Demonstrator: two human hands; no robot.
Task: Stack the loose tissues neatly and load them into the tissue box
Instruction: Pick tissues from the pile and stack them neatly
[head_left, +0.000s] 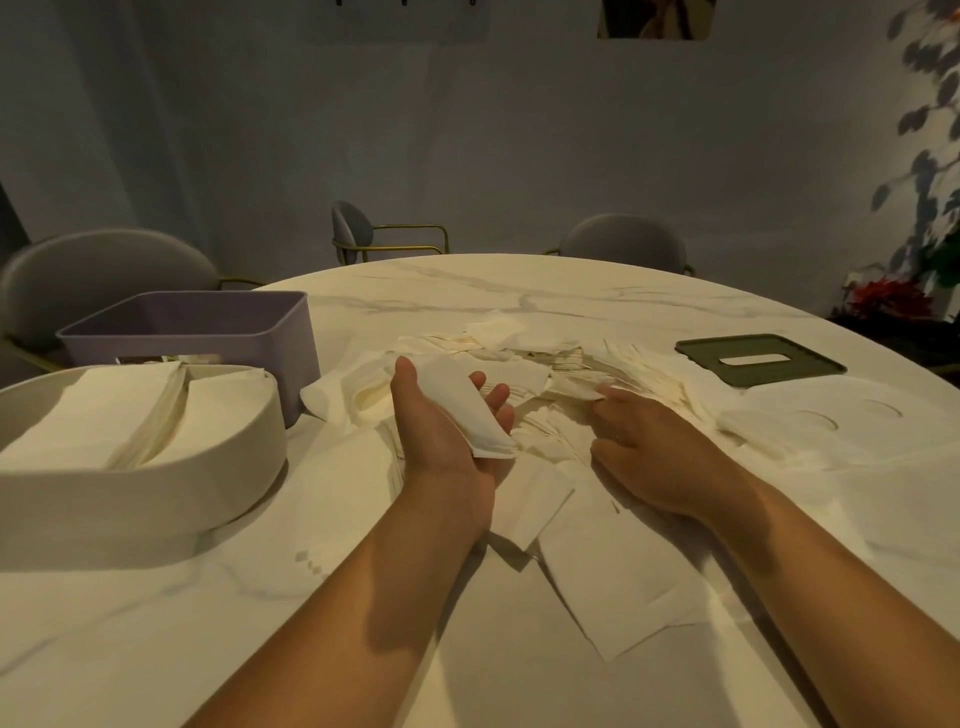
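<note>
At the left edge of the frame a cream tissue box (156, 483) stands open on the marble table (130, 623), with stacked tissues (93, 415) inside it in two leaning bundles. Just behind it, touching or nearly so, is a purple bin (208, 322). Grey chairs (104, 270) line the far side of the table.

Near the middle, the left hand (447, 436) is turned palm up, fingers loose and spread, not clenched. A folded tissue (467, 410) lies across the palm and fingers, its lower corner hanging over the heel of the hand. Beyond and beneath it a pile of tissues (519, 348) spreads messily over the tabletop, and a few flat sheets (613, 571) lie lower in the frame between the forearms.

Right of centre, the right hand (649, 447) is palm down on the pile, its fingertips pinching the edge of a loose tissue (574, 389).

Farther right a dark green lid (727, 361) with a slot lies flat on the table, well apart from the cream box. A leafy plant (930, 171) fills the right edge.
</note>
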